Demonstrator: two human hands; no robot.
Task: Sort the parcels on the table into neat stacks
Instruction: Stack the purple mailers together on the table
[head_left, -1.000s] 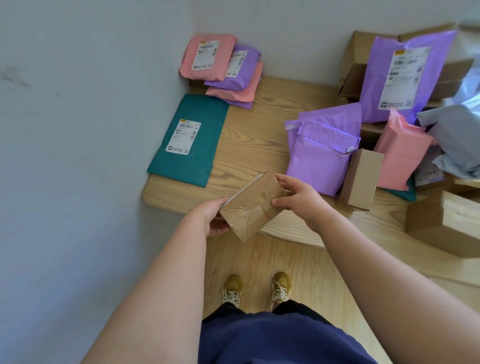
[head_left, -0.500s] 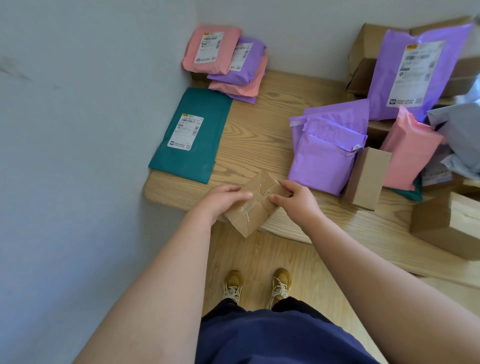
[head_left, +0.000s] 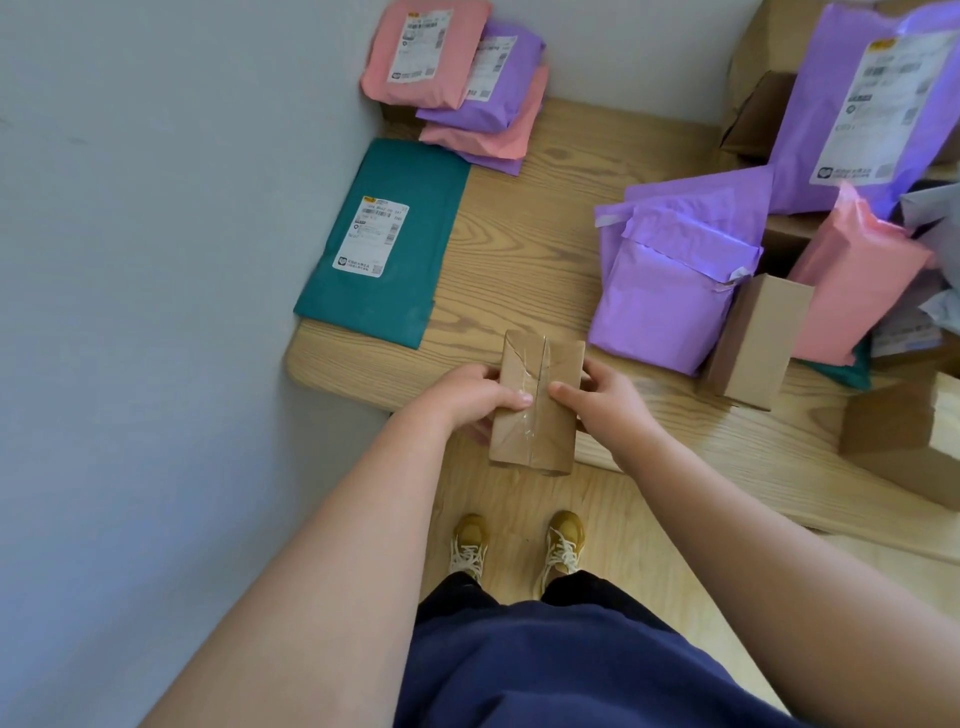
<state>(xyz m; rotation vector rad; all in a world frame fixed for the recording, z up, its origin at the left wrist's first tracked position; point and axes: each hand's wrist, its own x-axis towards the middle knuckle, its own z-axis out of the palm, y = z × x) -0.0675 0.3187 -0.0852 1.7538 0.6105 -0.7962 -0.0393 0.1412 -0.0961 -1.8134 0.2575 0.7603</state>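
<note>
Left grip (head_left: 480, 400) and right grip (head_left: 605, 402) each clasp the box (head_left: 537, 441) over the desk (head_left: 519, 249) edge, fingers beneath hidden; parcels (head_left: 857, 291) at right run out of frame.

Soft, bright daylight, strongest from 2 o'clock; purple mailer (head_left: 802, 130) there washed pale, label glaring. Sheen on taped box (head_left: 535, 431) at centre. Shadows faint. Wide-angle bend curves table (head_left: 524, 249) edge; labels slightly blurred; corners soft.
</note>
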